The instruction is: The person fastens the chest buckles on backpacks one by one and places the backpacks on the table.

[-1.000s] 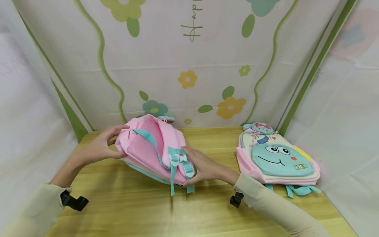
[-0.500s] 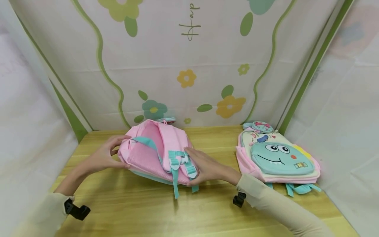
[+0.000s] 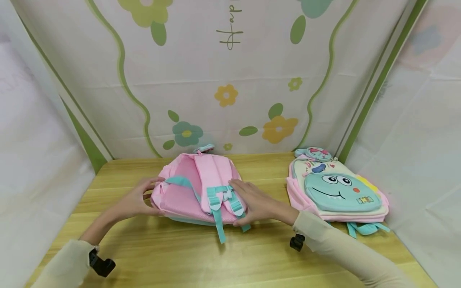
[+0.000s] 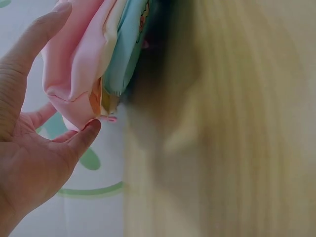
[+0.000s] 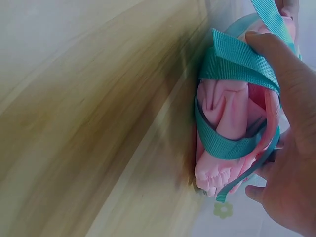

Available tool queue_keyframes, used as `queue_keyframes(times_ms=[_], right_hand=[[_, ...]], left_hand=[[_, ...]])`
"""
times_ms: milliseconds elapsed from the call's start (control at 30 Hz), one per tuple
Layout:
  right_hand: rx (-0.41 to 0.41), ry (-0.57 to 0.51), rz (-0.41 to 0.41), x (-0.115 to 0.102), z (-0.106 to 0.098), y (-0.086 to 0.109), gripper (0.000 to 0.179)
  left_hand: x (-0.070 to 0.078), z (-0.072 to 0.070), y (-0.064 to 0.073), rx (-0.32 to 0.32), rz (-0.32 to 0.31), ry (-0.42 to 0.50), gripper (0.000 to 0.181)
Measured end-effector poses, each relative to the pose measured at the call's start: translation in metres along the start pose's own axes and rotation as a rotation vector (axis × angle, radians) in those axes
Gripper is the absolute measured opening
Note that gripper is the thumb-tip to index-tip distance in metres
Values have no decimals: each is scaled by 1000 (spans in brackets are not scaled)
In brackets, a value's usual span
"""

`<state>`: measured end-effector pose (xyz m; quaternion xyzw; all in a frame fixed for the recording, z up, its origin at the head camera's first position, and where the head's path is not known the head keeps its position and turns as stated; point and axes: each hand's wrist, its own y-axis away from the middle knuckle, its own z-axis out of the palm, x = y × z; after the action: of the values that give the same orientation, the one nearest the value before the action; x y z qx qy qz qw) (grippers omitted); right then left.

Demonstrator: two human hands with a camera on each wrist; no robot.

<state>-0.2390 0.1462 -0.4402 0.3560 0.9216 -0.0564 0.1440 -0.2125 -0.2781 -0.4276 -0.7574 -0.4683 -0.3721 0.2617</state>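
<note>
A pink backpack [image 3: 180,200] with teal straps lies back side up, its padded shoulder strap and white buckle facing me. The left hand [image 3: 138,200] grips its left end between thumb and fingers. At the other end, the right hand [image 3: 257,204] holds the bag beside the buckle, thumb toward the near edge. Pink side fabric and a teal front panel [image 4: 126,54] show in the left wrist view. Teal webbing [image 5: 239,61] crosses the pink side in the right wrist view, with the right thumb against it. The backpack's front is mostly hidden underneath.
A second backpack [image 3: 342,196], cream, pink and teal with a cartoon face, lies face up on the right of the wooden table [image 3: 173,260]. A flower-printed cloth [image 3: 216,60] hangs behind, and pale cloth walls flank both sides.
Both hands have lowered the pink backpack toward the table and shifted it slightly right, bringing it more level. The second backpack has stayed in place.
</note>
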Motion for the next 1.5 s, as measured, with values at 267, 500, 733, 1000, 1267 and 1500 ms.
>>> queue_keyframes(times_ms=[267,500,733,1000,1267,1500], right_hand=[[-4,72,-11,10,-3,8,126],[-12,76,13,19,-4,18,125],[-10,49,34,28,-3,26,122],[-2,-10,50,36,-5,33,122],[-5,-31,65,40,-9,34,122],[2,-37,55,40,-9,32,122]], left_hand=[[-11,21,-5,-37,-17,-7,98],[-16,37,-16,-70,27,3,94],[-16,48,-24,-83,33,-33,96],[-13,59,-34,-82,59,-72,97],[-8,61,-36,-85,36,-60,98],[-7,59,-34,-81,20,-59,99]])
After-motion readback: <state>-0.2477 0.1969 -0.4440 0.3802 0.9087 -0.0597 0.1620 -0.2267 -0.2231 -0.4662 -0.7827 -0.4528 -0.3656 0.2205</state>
